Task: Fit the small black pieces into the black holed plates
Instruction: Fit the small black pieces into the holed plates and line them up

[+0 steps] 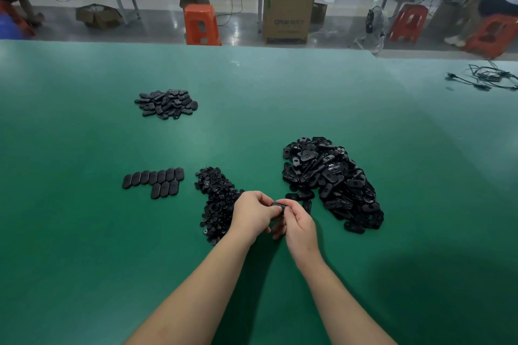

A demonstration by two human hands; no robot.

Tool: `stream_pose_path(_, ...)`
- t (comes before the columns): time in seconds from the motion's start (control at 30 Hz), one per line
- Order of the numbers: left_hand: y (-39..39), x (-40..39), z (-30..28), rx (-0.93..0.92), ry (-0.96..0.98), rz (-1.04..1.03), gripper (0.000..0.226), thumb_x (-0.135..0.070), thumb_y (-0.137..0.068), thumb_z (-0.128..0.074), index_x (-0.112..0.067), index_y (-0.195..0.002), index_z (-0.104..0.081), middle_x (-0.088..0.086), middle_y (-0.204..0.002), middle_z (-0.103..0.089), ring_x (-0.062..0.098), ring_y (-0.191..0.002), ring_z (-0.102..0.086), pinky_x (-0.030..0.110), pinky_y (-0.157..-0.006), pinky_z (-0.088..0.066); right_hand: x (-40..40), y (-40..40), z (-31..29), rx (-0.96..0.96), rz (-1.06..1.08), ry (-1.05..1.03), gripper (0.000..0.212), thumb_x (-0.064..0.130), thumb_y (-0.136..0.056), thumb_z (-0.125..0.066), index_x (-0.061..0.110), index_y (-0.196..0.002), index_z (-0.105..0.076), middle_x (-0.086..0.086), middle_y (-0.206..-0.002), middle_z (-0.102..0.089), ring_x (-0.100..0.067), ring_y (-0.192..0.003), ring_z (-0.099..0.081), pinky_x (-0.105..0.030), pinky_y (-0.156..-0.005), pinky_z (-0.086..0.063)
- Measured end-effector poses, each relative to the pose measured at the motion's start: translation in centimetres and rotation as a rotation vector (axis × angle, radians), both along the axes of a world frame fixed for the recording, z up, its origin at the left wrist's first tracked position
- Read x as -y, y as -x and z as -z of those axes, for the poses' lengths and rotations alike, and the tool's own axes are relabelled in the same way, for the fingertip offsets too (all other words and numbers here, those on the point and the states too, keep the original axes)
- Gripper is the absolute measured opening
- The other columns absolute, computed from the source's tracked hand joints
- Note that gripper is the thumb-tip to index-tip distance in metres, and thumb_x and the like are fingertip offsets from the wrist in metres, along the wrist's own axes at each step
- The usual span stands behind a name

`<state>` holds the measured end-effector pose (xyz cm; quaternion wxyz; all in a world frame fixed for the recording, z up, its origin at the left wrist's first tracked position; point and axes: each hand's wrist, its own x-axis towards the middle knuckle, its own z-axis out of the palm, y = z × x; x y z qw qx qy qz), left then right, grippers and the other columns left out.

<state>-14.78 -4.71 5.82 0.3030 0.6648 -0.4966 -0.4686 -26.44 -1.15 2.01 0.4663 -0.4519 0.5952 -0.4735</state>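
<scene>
Both hands, left hand and right hand, pinch one oval black plastic holed plate just beside the heap of small black pieces, apparently steadying it for fitting.

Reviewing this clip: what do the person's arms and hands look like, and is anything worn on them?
Both forearms are bare up to the bottom edge of the picture, with no sleeves showing. The left hand and right hand wear no gloves. No rings, watch or wristband show on the visible sides, and no markings or cables.
</scene>
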Motion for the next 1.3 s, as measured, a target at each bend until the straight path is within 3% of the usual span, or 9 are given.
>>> stream_pose_path(0.33, 0.1, 0.2, -0.5, 0.016, 0.005, 0.045, 0.009, -0.017, -0.085, -0.078, -0.014, -0.079, -0.072, 0.000, -0.071, -0.073, 0.013, -0.035, -0.053, 0.019, -0.039, -0.040, -0.2, 0.2, -0.4, -0.035, 0.040, 0.024, 0.027, 0.011, -0.107, -0.043, 0.026, -0.100, -0.066, 0.002, -0.067, -0.063, -0.017, -0.054, -0.057, -0.031, -0.051, -0.051)
stream_pose_path(0.73, -0.4, -0.1, -1.3, 0.130, 0.022, 0.152, 0.010, -0.020, -0.084, -0.072, -0.016, -0.075, -0.070, -0.002, -0.061, -0.071, 0.017, -0.041, -0.064, 0.014, -0.039, -0.038, -0.3, 0.1, -0.6, -0.064, 0.013, 0.004, 0.025, 0.010, -0.108, -0.040, 0.021, -0.105, -0.062, 0.006, -0.058, -0.055, -0.011, -0.046, -0.047, -0.024, -0.045, -0.043)
stream_pose_path(1.03, -0.4, -0.4, -0.9, 0.123, 0.011, 0.154, 0.010, -0.019, -0.085, -0.070, -0.015, -0.076, -0.068, 0.001, -0.051, -0.067, 0.015, -0.043, -0.066, 0.013, -0.039, -0.038, -0.5, 0.2, -0.5, -0.054, -0.016, 0.000, 0.026, 0.012, -0.108, -0.043, 0.025, -0.103, -0.065, 0.006, -0.056, -0.057, -0.013, -0.047, -0.049, -0.025, -0.046, -0.043)
stream_pose_path(1.3, -0.8, -0.5, -1.2, 0.148, -0.001, 0.193, 0.014, -0.026, -0.092, -0.069, -0.020, -0.079, -0.071, -0.001, -0.045, -0.062, 0.013, -0.037, -0.061, 0.014, -0.039, -0.038, -0.6, 0.2, -0.5, -0.034, -0.024, 0.012, 0.026, 0.009, -0.108, -0.042, 0.018, -0.103, -0.065, 0.007, -0.061, -0.056, -0.013, -0.048, -0.046, -0.027, -0.045, -0.041)
